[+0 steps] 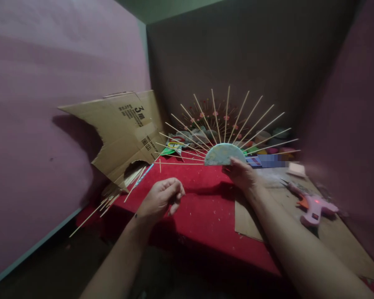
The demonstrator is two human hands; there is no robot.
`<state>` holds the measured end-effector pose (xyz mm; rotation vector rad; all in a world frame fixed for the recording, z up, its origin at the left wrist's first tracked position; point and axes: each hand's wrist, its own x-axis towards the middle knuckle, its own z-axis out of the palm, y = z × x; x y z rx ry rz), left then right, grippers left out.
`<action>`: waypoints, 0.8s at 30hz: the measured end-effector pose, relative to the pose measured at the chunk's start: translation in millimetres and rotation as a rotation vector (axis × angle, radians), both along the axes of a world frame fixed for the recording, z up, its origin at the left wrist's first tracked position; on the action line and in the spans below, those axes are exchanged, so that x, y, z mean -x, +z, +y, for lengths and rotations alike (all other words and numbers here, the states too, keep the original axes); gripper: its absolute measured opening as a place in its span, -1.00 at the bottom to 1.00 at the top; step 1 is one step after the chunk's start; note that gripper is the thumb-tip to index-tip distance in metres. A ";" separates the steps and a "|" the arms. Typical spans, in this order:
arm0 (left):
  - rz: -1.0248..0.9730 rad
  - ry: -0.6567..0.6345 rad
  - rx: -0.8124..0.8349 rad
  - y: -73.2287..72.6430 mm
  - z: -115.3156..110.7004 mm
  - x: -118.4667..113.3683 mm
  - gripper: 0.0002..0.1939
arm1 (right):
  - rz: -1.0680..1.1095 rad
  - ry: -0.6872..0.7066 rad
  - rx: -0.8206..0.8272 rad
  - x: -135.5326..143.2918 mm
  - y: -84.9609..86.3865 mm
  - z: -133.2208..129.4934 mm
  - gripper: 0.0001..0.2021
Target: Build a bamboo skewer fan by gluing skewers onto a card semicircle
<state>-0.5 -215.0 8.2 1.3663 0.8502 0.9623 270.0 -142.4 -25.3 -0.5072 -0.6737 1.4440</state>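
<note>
My right hand [241,174] grips the lower right edge of a pale half-disc [222,155], the thumb lying on its face. Thin wooden sticks [212,112] radiate from its curved edge like a fan, flat edge downward. The disc is held up over a red-covered table [202,207]. My left hand [168,195] hovers over the cloth, to the lower left of the disc and apart from it. Its fingers are loosely curled in, and nothing shows in them.
On the right, a pink glue gun [318,209] with a red light lies on a cardboard sheet [339,236]. A cut cardboard panel [124,128] leans at the left, near loose sticks [112,195]. Behind the disc stands a fan-shaped piece with pink flowers [215,113].
</note>
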 end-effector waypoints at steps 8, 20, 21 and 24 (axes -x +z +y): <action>0.085 -0.090 -0.038 6.5 -4.0 -7.9 -0.83 | -0.007 -0.004 0.002 -0.7 2.2 -0.5 -0.72; -0.025 -0.049 0.006 -2.2 -16.1 1.3 -0.84 | -0.019 -0.007 0.016 0.2 2.3 -2.6 -0.77; -0.041 -0.016 0.013 -3.7 -16.8 2.5 -0.83 | -0.019 -0.004 0.014 0.1 1.9 -2.5 -0.77; -0.053 0.057 0.015 -7.1 -20.4 8.5 -0.80 | -0.021 -0.001 0.006 0.4 1.3 -2.1 -0.74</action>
